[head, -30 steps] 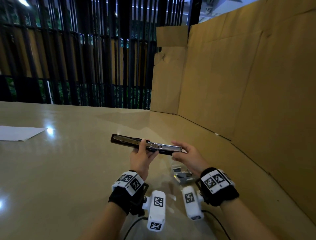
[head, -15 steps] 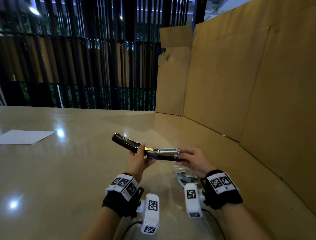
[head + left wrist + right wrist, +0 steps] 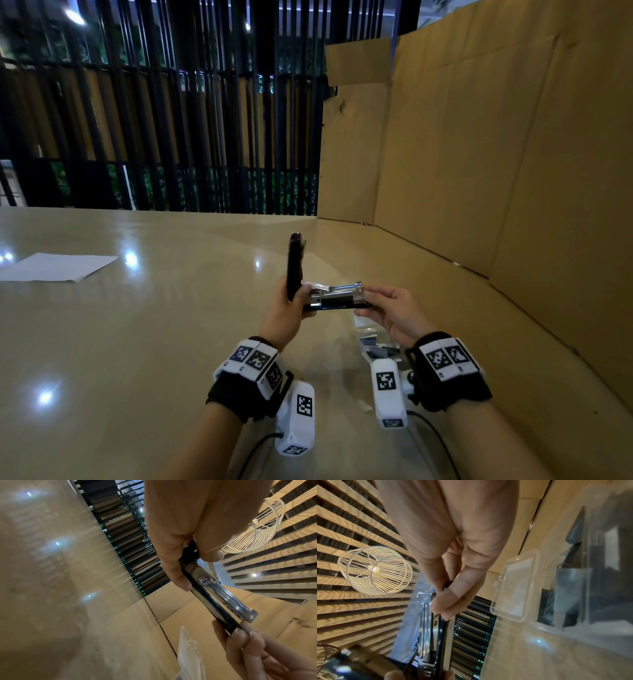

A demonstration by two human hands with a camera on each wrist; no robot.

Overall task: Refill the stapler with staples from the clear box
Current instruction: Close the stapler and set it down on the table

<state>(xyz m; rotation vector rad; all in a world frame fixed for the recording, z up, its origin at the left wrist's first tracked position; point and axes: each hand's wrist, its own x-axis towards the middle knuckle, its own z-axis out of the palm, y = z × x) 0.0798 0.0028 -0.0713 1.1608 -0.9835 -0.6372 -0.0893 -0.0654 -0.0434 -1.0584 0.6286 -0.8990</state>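
Observation:
The black stapler (image 3: 334, 297) is held in the air between both hands above the table. Its dark top cover (image 3: 294, 265) stands almost upright, and the shiny metal staple channel (image 3: 337, 291) lies level and exposed. My left hand (image 3: 286, 313) grips the hinge end, thumb against the cover. My right hand (image 3: 390, 308) pinches the front tip of the base (image 3: 228, 626) between thumb and fingers (image 3: 447, 601). The clear box (image 3: 373, 342) lies on the table under my right hand, its lid (image 3: 515, 585) swung open.
A white sheet of paper (image 3: 58, 267) lies at the far left of the glossy beige table (image 3: 137, 342). Cardboard walls (image 3: 496, 154) close off the right side and back right corner. Black vertical bars (image 3: 171, 120) stand behind the table's far edge.
The stapler's top cover has swung from nearly flat up to almost vertical, exposing the metal channel. Both hands keep their hold.

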